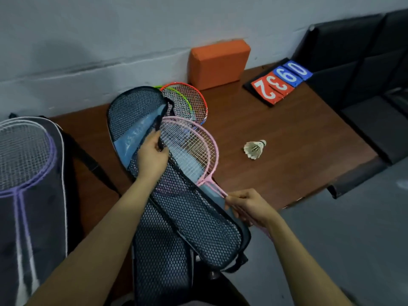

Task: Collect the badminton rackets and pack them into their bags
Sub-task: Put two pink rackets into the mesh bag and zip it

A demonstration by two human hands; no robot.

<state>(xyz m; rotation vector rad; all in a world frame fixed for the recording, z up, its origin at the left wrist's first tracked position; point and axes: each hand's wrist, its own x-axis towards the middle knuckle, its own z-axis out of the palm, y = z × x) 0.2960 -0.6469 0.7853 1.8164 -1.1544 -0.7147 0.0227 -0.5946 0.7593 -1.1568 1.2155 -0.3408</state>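
While the mesh bag [189,208] lies across the table [276,138] with its flap lifted by the left hand [152,155], whose fingers are curled round the black edge strap, the pink rackets [194,149] sit only partly inside, heads under that flap and beside those fingers, shafts running down to the right hand [249,206], whose fingers pinch them at the bag's rim. If the flap sags or the push goes crooked, I judge the frames could catch the mesh, or the shafts slip from the pinch.
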